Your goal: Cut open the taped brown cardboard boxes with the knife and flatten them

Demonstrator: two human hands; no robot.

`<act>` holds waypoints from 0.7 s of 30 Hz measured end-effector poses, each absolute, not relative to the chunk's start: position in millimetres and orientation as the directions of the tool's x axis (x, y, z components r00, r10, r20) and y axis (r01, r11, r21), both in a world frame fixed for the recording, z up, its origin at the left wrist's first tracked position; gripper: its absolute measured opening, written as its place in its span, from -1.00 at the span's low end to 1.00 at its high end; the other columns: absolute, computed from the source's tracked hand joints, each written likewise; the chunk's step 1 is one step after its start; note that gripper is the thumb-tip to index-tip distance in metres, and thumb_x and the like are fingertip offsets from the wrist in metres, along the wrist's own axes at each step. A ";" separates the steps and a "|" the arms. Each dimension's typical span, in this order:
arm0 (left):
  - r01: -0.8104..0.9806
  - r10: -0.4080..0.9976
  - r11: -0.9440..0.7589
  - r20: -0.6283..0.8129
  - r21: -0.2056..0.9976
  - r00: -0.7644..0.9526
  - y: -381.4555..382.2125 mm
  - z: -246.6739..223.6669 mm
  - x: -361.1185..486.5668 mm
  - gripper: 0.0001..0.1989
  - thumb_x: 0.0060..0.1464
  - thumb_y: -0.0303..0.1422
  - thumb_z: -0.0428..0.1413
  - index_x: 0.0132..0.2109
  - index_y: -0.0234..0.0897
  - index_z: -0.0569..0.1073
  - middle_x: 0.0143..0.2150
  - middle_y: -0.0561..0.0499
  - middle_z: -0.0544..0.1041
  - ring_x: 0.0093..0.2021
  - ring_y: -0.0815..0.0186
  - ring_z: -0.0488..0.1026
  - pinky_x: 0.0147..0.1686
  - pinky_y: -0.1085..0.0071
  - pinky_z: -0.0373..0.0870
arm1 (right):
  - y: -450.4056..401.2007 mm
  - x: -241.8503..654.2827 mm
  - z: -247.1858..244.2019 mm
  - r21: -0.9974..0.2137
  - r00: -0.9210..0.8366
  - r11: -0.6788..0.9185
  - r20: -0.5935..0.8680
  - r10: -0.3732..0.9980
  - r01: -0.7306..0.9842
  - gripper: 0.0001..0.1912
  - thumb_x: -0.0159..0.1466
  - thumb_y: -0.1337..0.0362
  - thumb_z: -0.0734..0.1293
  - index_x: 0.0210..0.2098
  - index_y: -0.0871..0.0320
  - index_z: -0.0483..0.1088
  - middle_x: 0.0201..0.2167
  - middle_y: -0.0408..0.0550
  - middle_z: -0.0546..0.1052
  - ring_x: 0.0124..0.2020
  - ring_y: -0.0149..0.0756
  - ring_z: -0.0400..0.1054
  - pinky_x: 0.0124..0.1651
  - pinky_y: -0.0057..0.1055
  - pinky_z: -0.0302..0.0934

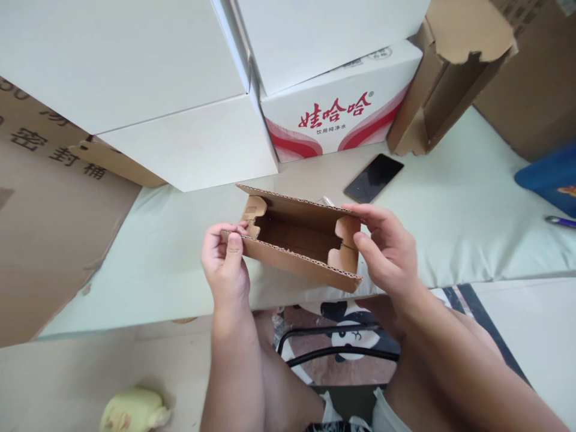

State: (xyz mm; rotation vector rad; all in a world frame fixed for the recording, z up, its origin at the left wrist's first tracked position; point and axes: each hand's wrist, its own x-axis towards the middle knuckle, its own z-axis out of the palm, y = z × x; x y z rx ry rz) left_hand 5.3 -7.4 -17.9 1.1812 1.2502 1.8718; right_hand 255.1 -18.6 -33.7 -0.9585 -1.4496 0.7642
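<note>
Two-handed hold on a narrow cardboard box (297,261), its open top facing you. The box is occupying the space between your hands, over the near part of the pale green cloth (153,258); whether its base is touching the cloth is not showing from above. Your left hand (225,258) is gripping the left end, its thumb pressing on the near wall (310,268) by the top edge while its fingers are curling around the end. Your right hand (389,246) is clasping the opposite end, its thumb tip resting beside the right flap (342,257) and its index finger lying along the corner of the far wall (297,209). The left flap (255,207), also notched, is standing at the other end.

For a good hold, you should be pressing lightly and evenly, since thin corrugated walls are likely to be bowing under a hard pinch. You should be supporting both ends together, so that neither corner is taking the twist, and be leaving the notched edges uncreased. Beyond your right hand the phone (373,178) is lying near the red-and-white carton (337,114); you should be steering the far wall clear of it.
</note>
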 end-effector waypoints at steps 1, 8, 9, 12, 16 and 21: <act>0.007 0.832 -0.381 0.346 0.925 -0.433 -7.3 -18.0 5.5 -0.62 -0.03 -0.03 0.41 -0.28 -0.20 0.51 -0.41 0.08 0.52 -0.16 0.28 0.59 0.05 0.32 0.45 | -18.5 255.0 -33.8 -0.884 0.015 0.449 0.454 0.891 0.130 -0.60 0.39 0.33 0.31 0.17 -0.15 0.42 0.15 -0.12 0.58 0.21 -0.20 0.45 0.30 -0.03 0.31; 0.038 0.829 -0.357 0.335 0.933 -0.448 -7.2 -17.8 6.8 -0.60 -0.04 0.01 0.39 -0.30 -0.18 0.50 -0.42 0.07 0.51 -0.15 0.24 0.58 0.06 0.25 0.46 | -18.7 254.4 -33.7 -0.883 0.023 0.444 0.452 0.892 0.151 -0.62 0.40 0.31 0.29 0.17 -0.12 0.42 0.14 -0.08 0.58 0.20 -0.17 0.46 0.28 0.01 0.34; 0.034 0.828 -0.360 0.337 0.932 -0.448 -7.1 -17.9 7.0 -0.60 -0.04 0.01 0.40 -0.30 -0.18 0.50 -0.42 0.08 0.51 -0.16 0.24 0.58 0.06 0.25 0.46 | -18.9 254.5 -33.6 -0.882 0.022 0.445 0.454 0.891 0.151 -0.62 0.39 0.31 0.30 0.17 -0.12 0.42 0.14 -0.08 0.58 0.20 -0.17 0.46 0.28 0.00 0.34; 0.009 0.828 -0.379 0.343 0.925 -0.442 -6.8 -17.9 7.3 -0.62 -0.03 -0.03 0.41 -0.30 -0.19 0.51 -0.43 0.09 0.50 -0.17 0.27 0.58 0.04 0.29 0.44 | -19.3 254.9 -33.5 -0.884 0.021 0.445 0.452 0.892 0.146 -0.61 0.39 0.32 0.30 0.16 -0.14 0.43 0.14 -0.10 0.58 0.20 -0.18 0.46 0.28 -0.02 0.33; -0.018 0.829 -0.391 0.344 0.920 -0.441 -6.3 -17.7 7.2 -0.65 -0.03 -0.06 0.41 -0.30 -0.19 0.52 -0.44 0.09 0.50 -0.19 0.29 0.57 0.02 0.33 0.44 | -18.9 254.8 -33.6 -0.886 0.023 0.440 0.448 0.894 0.148 -0.61 0.39 0.32 0.30 0.16 -0.13 0.42 0.13 -0.09 0.58 0.19 -0.18 0.46 0.28 -0.01 0.33; -0.001 0.824 -0.387 0.345 0.922 -0.450 -5.8 -17.6 7.7 -0.63 -0.04 -0.04 0.41 -0.31 -0.20 0.51 -0.45 0.09 0.47 -0.20 0.28 0.57 0.02 0.31 0.44 | -18.2 254.7 -33.9 -0.883 0.019 0.440 0.449 0.893 0.164 -0.62 0.38 0.31 0.30 0.16 -0.11 0.42 0.12 -0.07 0.58 0.18 -0.18 0.46 0.24 -0.01 0.35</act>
